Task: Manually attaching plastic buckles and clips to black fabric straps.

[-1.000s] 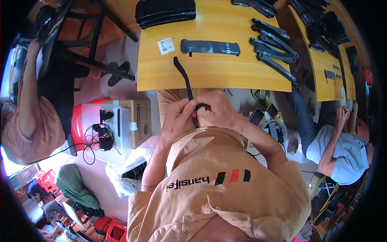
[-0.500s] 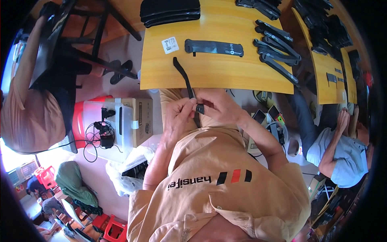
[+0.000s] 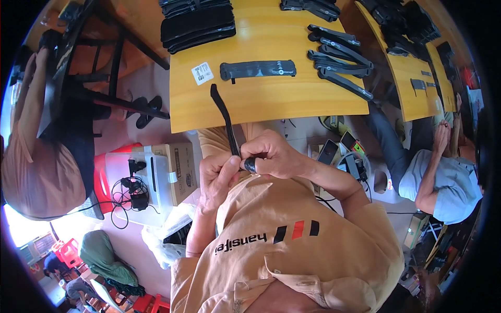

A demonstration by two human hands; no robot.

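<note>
A narrow black strap (image 3: 224, 112) rises from my hands, its free end reaching up in front of the table's near edge. My left hand (image 3: 218, 175) pinches the strap's lower part between thumb and fingers. Close beside it, my right hand (image 3: 274, 155) is closed with its fingers curled in at the strap's lower end. A black band (image 3: 250, 165) shows around a finger of that hand. What the right fingertips grip is partly hidden. On the table beyond lies a flat dark grey strap (image 3: 258, 70) next to a white printed label (image 3: 202, 73).
The yellow table (image 3: 271, 104) carries a black fabric stack (image 3: 198, 31) and several grey straps (image 3: 342, 65). Left of me stand a clear plastic bin with cables (image 3: 135, 188) and a cardboard box (image 3: 182, 172). Co-workers sit at left and right (image 3: 441, 182).
My hands and the strap have come slightly nearer my body. The whole view has shifted, with the table items now further left. Both hands stay closed.
</note>
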